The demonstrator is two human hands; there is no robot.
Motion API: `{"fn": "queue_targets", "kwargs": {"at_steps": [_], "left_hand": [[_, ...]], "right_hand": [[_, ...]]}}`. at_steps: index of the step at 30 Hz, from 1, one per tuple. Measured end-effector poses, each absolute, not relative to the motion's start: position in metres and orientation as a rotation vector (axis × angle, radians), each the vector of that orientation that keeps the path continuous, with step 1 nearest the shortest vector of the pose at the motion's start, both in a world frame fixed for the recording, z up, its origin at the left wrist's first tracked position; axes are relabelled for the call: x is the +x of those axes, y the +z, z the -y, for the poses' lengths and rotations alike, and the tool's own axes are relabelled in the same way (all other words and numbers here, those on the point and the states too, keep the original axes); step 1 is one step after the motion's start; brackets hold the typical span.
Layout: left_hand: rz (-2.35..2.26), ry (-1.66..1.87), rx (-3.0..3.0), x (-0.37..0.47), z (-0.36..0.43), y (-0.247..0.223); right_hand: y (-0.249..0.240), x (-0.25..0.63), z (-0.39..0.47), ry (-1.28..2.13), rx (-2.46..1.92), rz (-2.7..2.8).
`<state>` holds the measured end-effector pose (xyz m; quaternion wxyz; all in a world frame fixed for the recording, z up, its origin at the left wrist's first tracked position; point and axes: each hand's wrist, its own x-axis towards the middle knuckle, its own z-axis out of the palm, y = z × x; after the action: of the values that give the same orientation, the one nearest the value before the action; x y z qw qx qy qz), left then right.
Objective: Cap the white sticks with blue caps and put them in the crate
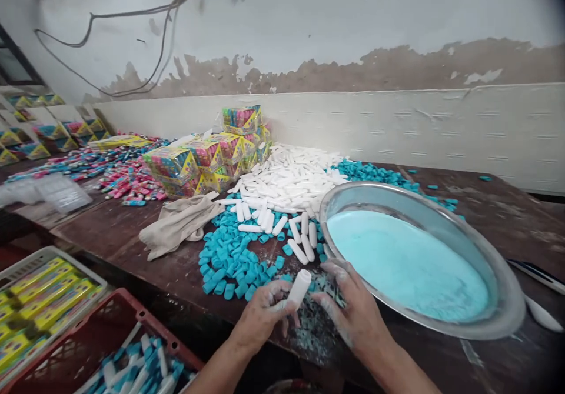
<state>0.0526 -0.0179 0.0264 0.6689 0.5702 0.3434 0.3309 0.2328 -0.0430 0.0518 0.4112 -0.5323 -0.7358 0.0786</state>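
Observation:
My left hand grips a white plastic tube, held upright near the table's front edge. My right hand rests on the table beside it, fingers spread over a patch of spilled pale blue powder, holding nothing I can see. Both hands are dusted with powder. Just right of them stands a wide metal basin filled with light blue powder. A heap of small teal caps lies to the left of my hands, and a pile of white tubes sits behind it.
A beige cloth lies left of the caps. Colourful boxes are stacked at the back, with finished pieces spread to their left. A red crate and a white crate stand below the table's left edge.

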Motion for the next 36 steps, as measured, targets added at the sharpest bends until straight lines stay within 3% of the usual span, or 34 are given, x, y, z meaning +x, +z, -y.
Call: {"fn": "queue_targets", "kwargs": {"at_steps": [3,5,13,17,23,30,36], "left_hand": [[-0.752,0.665,1.312,0.069,0.028,0.026],[-0.779,0.639,1.374,0.081,0.033,0.029],[-1.129,0.855,1.882,0.069,0.039,0.016],[-1.445,1.097,2.037,0.034,0.03,-0.006],[-1.432,1.16,2.292,0.03,0.018,-0.028],[-1.454,1.263,2.187,0.041,0.023,-0.039],[-1.436,1.307,2.116,0.04,0.024,-0.043]], "right_hand": [[0.05,0.238,0.055,0.646,-1.333,1.705],[0.049,0.236,0.064,0.745,-1.278,1.621],[0.082,0.291,0.084,0.523,-1.314,1.558],[0.103,0.358,0.06,0.259,-1.675,1.926],[0.084,0.388,0.01,0.273,-2.101,2.331],[0.065,0.369,-0.016,0.634,-1.832,2.244],[0.072,0.374,-0.028,1.378,-1.459,1.873]]}}
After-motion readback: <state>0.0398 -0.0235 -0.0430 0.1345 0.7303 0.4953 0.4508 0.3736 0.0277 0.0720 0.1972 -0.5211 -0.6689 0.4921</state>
